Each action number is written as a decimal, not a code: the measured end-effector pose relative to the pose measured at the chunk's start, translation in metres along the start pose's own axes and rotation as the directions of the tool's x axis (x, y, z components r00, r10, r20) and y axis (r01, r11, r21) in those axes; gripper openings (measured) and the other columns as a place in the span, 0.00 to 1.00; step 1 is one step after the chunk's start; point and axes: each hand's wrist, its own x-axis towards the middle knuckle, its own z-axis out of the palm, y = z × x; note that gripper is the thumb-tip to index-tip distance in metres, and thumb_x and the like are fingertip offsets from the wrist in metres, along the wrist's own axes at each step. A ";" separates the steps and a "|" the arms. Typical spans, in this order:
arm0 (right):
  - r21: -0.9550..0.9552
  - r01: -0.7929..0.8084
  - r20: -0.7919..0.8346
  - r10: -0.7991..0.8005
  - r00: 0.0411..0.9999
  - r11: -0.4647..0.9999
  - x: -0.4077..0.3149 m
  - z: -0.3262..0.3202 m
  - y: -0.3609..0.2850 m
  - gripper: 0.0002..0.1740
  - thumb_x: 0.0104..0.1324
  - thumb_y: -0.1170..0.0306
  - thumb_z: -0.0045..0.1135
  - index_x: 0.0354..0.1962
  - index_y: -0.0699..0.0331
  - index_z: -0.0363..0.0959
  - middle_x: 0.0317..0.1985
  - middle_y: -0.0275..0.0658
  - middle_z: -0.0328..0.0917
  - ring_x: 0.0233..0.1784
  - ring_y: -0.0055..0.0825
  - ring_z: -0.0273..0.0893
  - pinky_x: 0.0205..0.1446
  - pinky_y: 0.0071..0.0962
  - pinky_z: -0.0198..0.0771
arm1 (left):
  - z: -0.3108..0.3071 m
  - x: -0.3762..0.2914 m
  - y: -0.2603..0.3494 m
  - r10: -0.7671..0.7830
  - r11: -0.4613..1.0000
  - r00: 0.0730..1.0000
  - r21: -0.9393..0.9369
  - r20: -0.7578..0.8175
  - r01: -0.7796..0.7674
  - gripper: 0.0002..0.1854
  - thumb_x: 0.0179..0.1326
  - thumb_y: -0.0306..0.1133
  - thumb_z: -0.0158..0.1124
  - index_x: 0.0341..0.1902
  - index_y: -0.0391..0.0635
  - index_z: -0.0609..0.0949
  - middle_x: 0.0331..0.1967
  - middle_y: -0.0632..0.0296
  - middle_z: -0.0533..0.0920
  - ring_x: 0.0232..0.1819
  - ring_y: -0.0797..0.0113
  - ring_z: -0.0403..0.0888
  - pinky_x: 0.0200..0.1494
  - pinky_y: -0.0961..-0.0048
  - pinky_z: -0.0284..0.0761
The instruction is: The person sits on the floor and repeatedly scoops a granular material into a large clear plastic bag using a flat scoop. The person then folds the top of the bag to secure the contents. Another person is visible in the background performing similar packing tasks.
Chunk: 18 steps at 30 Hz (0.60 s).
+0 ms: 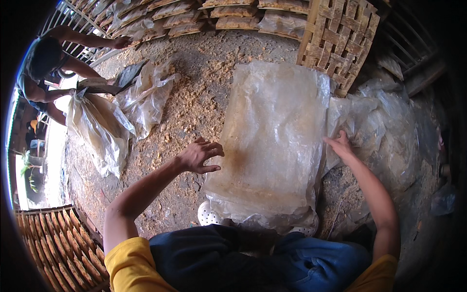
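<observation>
A stack of cloudy, stained plastic sheets (pixel 273 120) lies on the ground between my feet, its near end crumpled and folded over. My left hand (pixel 202 157) hovers by the stack's left edge, fingers curved and apart, holding nothing. At the right edge, my right hand (pixel 339 144) has its thumb and finger spread. One fingertip reaches the rim of the stack; whether it presses on the plastic is hard to tell. Loose crumpled plastic sheeting (pixel 379 135) spreads under and beyond that hand.
Crumbly tan residue (pixel 193 98) covers the floor. A woven bamboo panel (pixel 339 40) leans at the far right. Racks of filled trays (pixel 233 16) line the back, with another rack (pixel 62 244) at lower left. At left, a person (pixel 43 69) bends over, handling plastic bags (pixel 100 131).
</observation>
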 end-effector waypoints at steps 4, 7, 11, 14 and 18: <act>0.063 -0.158 0.208 0.142 0.968 0.985 -0.010 -0.004 -0.022 0.40 0.60 0.49 0.71 0.57 0.72 0.69 0.33 0.37 0.78 0.31 0.23 0.75 0.29 0.24 0.67 | 0.001 0.000 0.002 -0.024 1.000 1.000 0.011 0.020 0.024 0.27 0.69 0.61 0.56 0.56 0.52 0.80 0.57 0.62 0.80 0.52 0.60 0.81 0.61 0.57 0.68; 0.007 -0.101 0.286 0.094 0.954 0.995 -0.004 -0.007 -0.015 0.24 0.64 0.54 0.67 0.41 0.68 0.77 0.27 0.36 0.75 0.30 0.18 0.73 0.23 0.23 0.60 | -0.001 0.006 0.008 -0.008 1.000 0.999 0.028 0.041 0.007 0.24 0.69 0.58 0.58 0.55 0.53 0.80 0.55 0.64 0.81 0.51 0.60 0.81 0.60 0.58 0.69; 0.004 -0.074 0.159 0.072 0.985 0.997 0.002 -0.002 0.002 0.15 0.64 0.60 0.64 0.35 0.66 0.79 0.25 0.35 0.76 0.30 0.21 0.73 0.30 0.28 0.65 | -0.001 0.007 0.008 0.011 1.000 0.999 0.019 0.033 -0.012 0.21 0.68 0.55 0.61 0.54 0.54 0.80 0.53 0.65 0.82 0.50 0.61 0.82 0.59 0.58 0.69; 0.056 -0.047 0.043 0.044 0.998 0.997 0.005 -0.002 0.009 0.14 0.62 0.61 0.63 0.32 0.67 0.79 0.27 0.36 0.79 0.32 0.27 0.75 0.38 0.34 0.70 | 0.002 0.002 0.005 0.000 0.999 1.000 0.036 0.018 -0.001 0.21 0.67 0.54 0.62 0.53 0.54 0.80 0.52 0.65 0.82 0.50 0.61 0.82 0.58 0.59 0.69; 0.214 -0.088 0.044 0.080 0.996 0.973 0.014 -0.019 0.015 0.15 0.64 0.61 0.60 0.36 0.66 0.79 0.29 0.36 0.79 0.32 0.27 0.75 0.38 0.33 0.69 | 0.001 -0.008 0.003 -0.003 0.998 0.999 0.060 -0.040 0.005 0.18 0.66 0.49 0.64 0.52 0.53 0.80 0.51 0.65 0.82 0.48 0.61 0.83 0.56 0.59 0.71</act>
